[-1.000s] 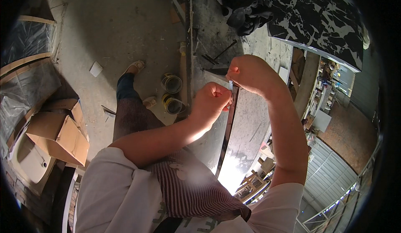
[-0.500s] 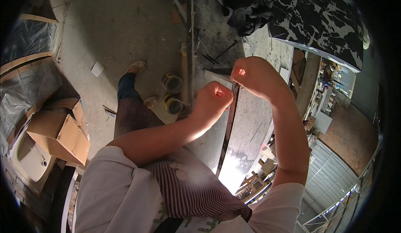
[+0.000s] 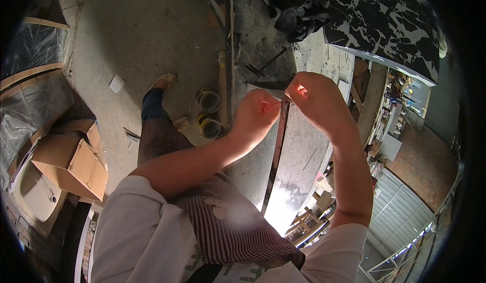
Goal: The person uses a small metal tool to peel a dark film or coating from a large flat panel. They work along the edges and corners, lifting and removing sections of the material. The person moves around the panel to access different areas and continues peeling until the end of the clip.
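Grey, a smooth, long flat panel (image 3: 304,148) is bordered on its left by a dark, reddish-brown narrow strip (image 3: 279,143) — and right over the strip's far end, both bare hands are held. By the left hand (image 3: 256,112), thumb and fingers are pressed together just beside the strip; by the right hand (image 3: 315,98), the same closed grip is formed at the panel's far corner, the fingertips nearly met. Whether anything thin is pinched cannot be told. Beyond, a stained grey desk (image 3: 259,32) is topped by a crumpled black soft heap (image 3: 298,22); below, two yellow-labelled round tins (image 3: 209,126) are seen on the floor.
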### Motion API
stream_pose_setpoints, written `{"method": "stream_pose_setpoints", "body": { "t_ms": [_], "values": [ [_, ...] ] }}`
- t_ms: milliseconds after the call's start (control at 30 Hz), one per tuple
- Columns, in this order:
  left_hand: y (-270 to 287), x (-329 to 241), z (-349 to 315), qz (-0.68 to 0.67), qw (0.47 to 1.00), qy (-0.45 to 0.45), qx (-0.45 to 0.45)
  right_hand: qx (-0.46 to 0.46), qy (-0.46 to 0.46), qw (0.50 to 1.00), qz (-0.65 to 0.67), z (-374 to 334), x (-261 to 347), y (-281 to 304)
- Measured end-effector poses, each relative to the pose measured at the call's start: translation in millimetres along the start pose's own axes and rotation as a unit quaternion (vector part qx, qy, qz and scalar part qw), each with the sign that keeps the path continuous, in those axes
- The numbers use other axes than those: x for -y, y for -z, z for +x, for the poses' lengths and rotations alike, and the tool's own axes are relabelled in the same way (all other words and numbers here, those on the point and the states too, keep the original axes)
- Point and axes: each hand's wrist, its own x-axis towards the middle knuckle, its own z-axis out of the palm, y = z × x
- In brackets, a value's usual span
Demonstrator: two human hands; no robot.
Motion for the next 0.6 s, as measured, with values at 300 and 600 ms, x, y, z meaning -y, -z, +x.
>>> {"method": "stream_pose_setpoints", "body": {
  "t_ms": [300, 600],
  "values": [
    [-5.4, 11.4, 4.9, 0.003, 0.99, -0.139, -0.029, -0.083, 0.033, 0.995, 0.04, -23.1, -4.8, -11.3],
    [5.7, 14.3, 3.5, 0.026, 0.979, -0.202, 0.014, -0.159, 0.073, 0.982, 0.078, -39.3, -6.7, -28.2]
  ]
}}
